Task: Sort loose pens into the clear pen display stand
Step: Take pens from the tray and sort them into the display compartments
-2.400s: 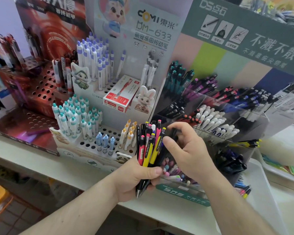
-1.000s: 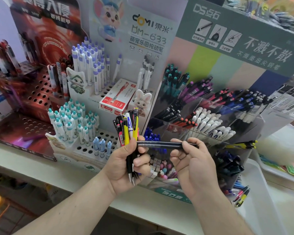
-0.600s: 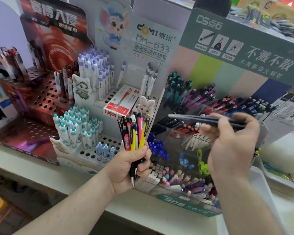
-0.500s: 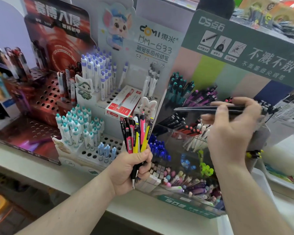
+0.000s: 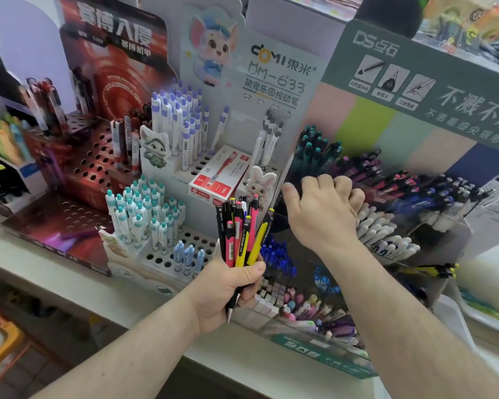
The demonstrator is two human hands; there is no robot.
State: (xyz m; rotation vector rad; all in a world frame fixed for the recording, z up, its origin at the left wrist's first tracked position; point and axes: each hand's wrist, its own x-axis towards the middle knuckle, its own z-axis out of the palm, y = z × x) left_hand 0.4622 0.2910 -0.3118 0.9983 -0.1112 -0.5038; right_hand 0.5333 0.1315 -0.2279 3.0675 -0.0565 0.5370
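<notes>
**Black pen gone from right hand; bundle unchanged in left**

Since the frame half a second back, the right hand (image 5: 323, 210) has dropped from the upper tiers to the left end of the clear acrylic tiered pen display stand (image 5: 444, 240); the long black pen it carried is no longer visible.

Far left: red perforated cardboard pen rack (image 5: 90, 165), untouched. Beside it, the white perforated pen rack with cartoon-animal figures (image 5: 167, 254), with a red-and-white pen box (image 5: 218, 177) lying on its step.

Centre: the left hand (image 5: 228, 286) is clamped round a bundle of pink, yellow and black click pens (image 5: 242, 234), tips down, held just in front of the stand.

Right of centre: right hand seen from the back, knuckles bent, fingers curled over the stand's edge. Cannot tell whether it holds anything.

Step in hand, judged: seating one pen among black ones. To do it well: match colour to compartment, slide the pen in parallel to its neighbours, keep the bundle clear.

Hidden or unclear: the right fingertips; compartment dividers, lost in blur and glare; the stand's right end, cut off.
</notes>
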